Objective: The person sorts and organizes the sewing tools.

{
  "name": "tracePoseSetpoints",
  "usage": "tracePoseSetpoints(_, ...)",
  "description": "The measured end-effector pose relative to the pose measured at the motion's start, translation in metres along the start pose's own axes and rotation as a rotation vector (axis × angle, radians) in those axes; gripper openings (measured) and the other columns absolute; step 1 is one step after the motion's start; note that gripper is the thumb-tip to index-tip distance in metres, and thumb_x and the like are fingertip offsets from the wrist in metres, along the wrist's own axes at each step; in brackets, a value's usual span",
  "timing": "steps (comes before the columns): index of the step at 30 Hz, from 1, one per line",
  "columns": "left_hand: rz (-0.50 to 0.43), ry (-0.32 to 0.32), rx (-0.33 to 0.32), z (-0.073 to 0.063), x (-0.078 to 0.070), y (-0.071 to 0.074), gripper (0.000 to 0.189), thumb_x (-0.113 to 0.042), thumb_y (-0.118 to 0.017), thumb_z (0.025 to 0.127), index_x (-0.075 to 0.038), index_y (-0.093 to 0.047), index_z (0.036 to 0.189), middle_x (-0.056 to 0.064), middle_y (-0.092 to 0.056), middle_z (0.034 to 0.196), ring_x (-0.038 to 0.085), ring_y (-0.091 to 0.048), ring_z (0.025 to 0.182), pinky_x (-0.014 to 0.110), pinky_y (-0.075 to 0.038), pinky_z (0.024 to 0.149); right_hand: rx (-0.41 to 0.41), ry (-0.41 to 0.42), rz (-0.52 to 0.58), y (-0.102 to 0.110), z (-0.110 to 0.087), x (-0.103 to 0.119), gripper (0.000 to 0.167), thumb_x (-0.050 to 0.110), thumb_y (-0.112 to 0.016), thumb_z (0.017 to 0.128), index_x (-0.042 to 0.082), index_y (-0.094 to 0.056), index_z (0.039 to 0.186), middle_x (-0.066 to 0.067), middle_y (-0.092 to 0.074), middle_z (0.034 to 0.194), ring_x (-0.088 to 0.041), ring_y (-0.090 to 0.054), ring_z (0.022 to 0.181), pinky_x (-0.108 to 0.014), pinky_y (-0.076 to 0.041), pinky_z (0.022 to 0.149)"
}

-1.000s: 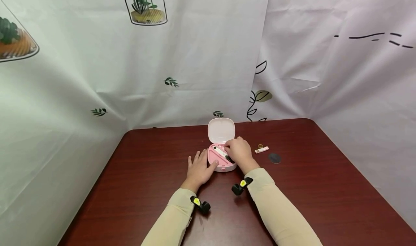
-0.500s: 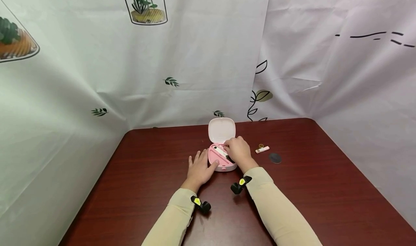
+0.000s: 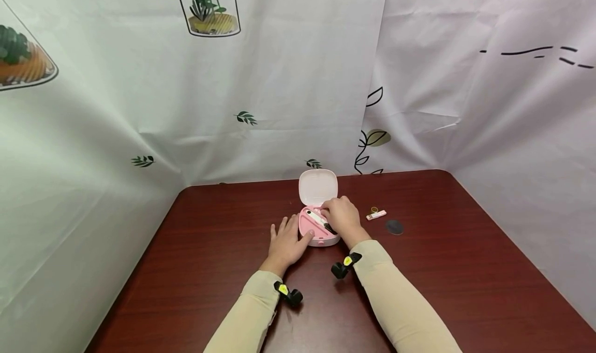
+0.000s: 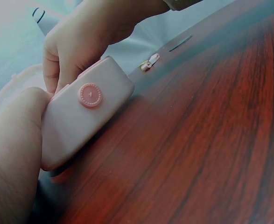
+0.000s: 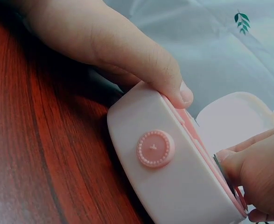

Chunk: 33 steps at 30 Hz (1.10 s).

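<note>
A small pink-and-white box (image 3: 320, 242) with a pink button-like latch (image 5: 155, 148) stands on the table, its pale lid (image 3: 318, 187) raised at the back. In its pink tray lies a slim white tool (image 3: 316, 217) with a black end. My left hand (image 3: 285, 245) steadies the box from the left: the thumb presses on the tray's rim, and the other fingers are straight and spread along the side. My right hand (image 3: 343, 219) reaches over the right side, fingertips bent down into the tray beside a thin dark edge (image 5: 226, 172). Its fingertips are hidden, and I cannot tell what they hold.
Right of the box lie a small gold-coloured ring (image 3: 374, 209), a short pink-and-white strip (image 3: 376, 215) and a flat dark grey disc (image 3: 394, 227). The reddish-brown table (image 3: 209, 260) ends at hanging printed fabric (image 3: 279, 84) behind and at both sides.
Almost nothing differs. Both hands stay at the box, with only a very slight shift of the right hand.
</note>
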<state>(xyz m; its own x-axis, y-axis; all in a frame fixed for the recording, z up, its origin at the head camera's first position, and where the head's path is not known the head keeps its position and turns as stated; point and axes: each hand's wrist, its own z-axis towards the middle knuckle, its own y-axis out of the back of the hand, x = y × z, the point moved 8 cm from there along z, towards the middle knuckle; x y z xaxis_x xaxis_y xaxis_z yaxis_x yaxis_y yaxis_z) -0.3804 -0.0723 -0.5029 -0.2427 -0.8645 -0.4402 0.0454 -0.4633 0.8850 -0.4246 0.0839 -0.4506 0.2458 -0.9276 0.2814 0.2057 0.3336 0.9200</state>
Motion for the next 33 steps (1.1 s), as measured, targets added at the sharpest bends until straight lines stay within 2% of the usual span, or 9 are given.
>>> tracePoseSetpoints(4, -0.001, -0.002, -0.005, 0.0, 0.0, 0.001, 0.077, -0.059, -0.043, 0.1, -0.009, -0.035, 0.158, 0.009, -0.039, 0.16, 0.035, -0.026, 0.151, 0.064, -0.007, 0.119, -0.027, -0.014, 0.069, 0.005, -0.001, -0.008, 0.014, 0.026, -0.07, 0.097, 0.02, -0.08, 0.104, -0.003, -0.074, 0.106, -0.025, -0.064, 0.099, -0.046, -0.055, 0.083)
tracePoseSetpoints(8, -0.007, -0.007, -0.013, -0.001, -0.001, 0.001, 0.077, -0.059, -0.045, 0.099, -0.009, -0.036, 0.157, 0.009, -0.04, 0.159, 0.035, -0.027, 0.15, 0.064, -0.008, 0.119, -0.096, -0.043, 0.177, 0.023, -0.004, -0.026, 0.017, 0.025, -0.067, 0.098, 0.016, -0.078, 0.108, -0.006, -0.073, 0.11, -0.03, -0.066, 0.107, -0.051, -0.053, 0.09)
tracePoseSetpoints(14, -0.002, -0.003, -0.011, -0.001, 0.0, 0.0, 0.078, -0.059, -0.044, 0.099, -0.008, -0.036, 0.157, 0.01, -0.04, 0.159, 0.035, -0.026, 0.151, 0.064, -0.007, 0.119, -0.247, -0.088, 0.277, 0.061, -0.018, -0.073, 0.019, 0.024, -0.068, 0.096, 0.012, -0.077, 0.108, -0.01, -0.072, 0.111, -0.034, -0.066, 0.108, -0.053, -0.05, 0.093)
tracePoseSetpoints(18, -0.005, -0.003, -0.008, -0.001, 0.0, 0.001, 0.078, -0.059, -0.045, 0.099, -0.008, -0.036, 0.157, 0.01, -0.04, 0.159, 0.035, -0.026, 0.151, 0.064, -0.007, 0.119, -0.274, -0.138, 0.3, 0.077, -0.033, -0.108, 0.022, 0.022, -0.066, 0.097, 0.009, -0.074, 0.112, -0.016, -0.07, 0.117, -0.039, -0.063, 0.112, -0.054, -0.048, 0.096)
tracePoseSetpoints(22, -0.007, -0.003, -0.011, -0.001, 0.001, 0.002, 0.078, -0.059, -0.045, 0.099, -0.007, -0.036, 0.157, 0.011, -0.04, 0.159, 0.035, -0.026, 0.151, 0.064, -0.008, 0.119, -0.212, -0.205, 0.309, 0.08, -0.046, -0.138, 0.028, 0.025, -0.065, 0.098, 0.006, -0.071, 0.119, -0.021, -0.065, 0.125, -0.042, -0.058, 0.117, -0.058, -0.045, 0.098)
tracePoseSetpoints(26, -0.005, -0.003, -0.012, 0.0, 0.0, 0.002, 0.078, -0.059, -0.044, 0.099, -0.007, -0.036, 0.157, 0.011, -0.04, 0.159, 0.035, -0.026, 0.151, 0.064, -0.007, 0.119, -0.115, -0.264, 0.31, 0.076, -0.057, -0.16, 0.037, 0.028, -0.065, 0.098, 0.003, -0.066, 0.125, -0.025, -0.061, 0.13, -0.045, -0.055, 0.12, -0.06, -0.044, 0.098)
tracePoseSetpoints(33, -0.009, 0.001, -0.008, -0.002, 0.001, 0.001, 0.078, -0.059, -0.044, 0.099, -0.008, -0.035, 0.157, 0.01, -0.039, 0.16, 0.035, -0.025, 0.151, 0.064, -0.007, 0.12, 0.133, -0.299, 0.266, 0.053, -0.07, -0.173, 0.054, 0.031, -0.07, 0.094, -0.007, -0.059, 0.13, -0.031, -0.059, 0.13, -0.048, -0.054, 0.119, -0.061, -0.045, 0.097)
